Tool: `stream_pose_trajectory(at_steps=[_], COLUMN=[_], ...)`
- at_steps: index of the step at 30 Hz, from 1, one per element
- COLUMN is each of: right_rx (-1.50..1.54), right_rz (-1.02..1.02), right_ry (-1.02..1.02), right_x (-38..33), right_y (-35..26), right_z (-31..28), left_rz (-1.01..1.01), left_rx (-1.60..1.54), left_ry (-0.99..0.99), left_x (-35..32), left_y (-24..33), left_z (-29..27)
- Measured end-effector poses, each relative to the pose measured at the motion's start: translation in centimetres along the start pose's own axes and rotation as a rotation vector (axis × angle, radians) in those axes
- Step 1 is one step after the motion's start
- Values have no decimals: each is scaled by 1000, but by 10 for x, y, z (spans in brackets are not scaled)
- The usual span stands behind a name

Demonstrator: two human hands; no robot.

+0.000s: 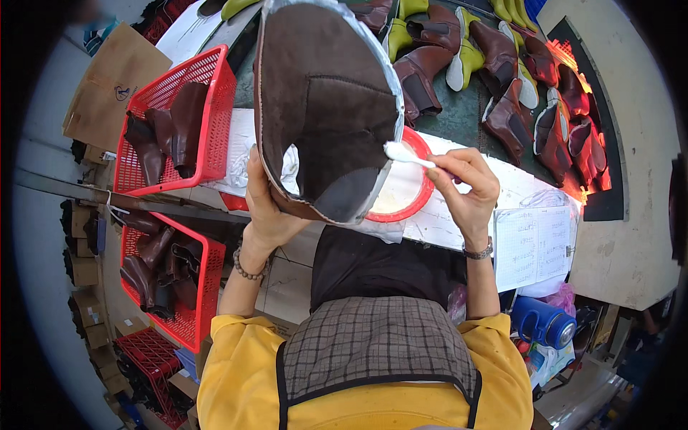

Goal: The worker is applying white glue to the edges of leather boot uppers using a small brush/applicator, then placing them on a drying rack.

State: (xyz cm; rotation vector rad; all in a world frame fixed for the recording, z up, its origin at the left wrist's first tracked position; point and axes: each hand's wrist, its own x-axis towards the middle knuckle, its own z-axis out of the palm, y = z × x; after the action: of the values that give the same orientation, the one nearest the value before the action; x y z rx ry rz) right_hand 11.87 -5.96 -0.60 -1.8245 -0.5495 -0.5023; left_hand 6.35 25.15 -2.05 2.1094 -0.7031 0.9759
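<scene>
My left hand (271, 211) grips a large brown boot upper (322, 61), held up close with its dark lining toward me. A whitish band runs along the upper's edge. My right hand (469, 188) is closed on a small white toothbrush-like brush (410, 155), its head just beside the whitish edge; whether they touch I cannot tell. Behind and below the upper stands a round red bowl (424, 202) with white, creamy contents, partly hidden by the upper.
Red baskets (223, 89) of brown boot uppers stand at left, one below another. Several brown boots (421, 79) and yellow-green forms (466, 61) cover the far bench, some under an orange glow at right. An open notebook (532, 244) lies beside a blue flask (543, 322).
</scene>
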Motion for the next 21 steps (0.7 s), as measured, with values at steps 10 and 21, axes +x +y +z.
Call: stream_pose_trajectory(at_steps=[10,21], right_rx=[0,-798], right_rz=[-38,115], right_ry=[-165,-425], right_x=[-24,-10], right_y=[-26,40], right_z=[5,3], left_rz=[214,-666], left_rx=[169,-498], left_ry=[120,-263], left_x=[33,-6], left_y=[-19,-28], left_z=[17,-68])
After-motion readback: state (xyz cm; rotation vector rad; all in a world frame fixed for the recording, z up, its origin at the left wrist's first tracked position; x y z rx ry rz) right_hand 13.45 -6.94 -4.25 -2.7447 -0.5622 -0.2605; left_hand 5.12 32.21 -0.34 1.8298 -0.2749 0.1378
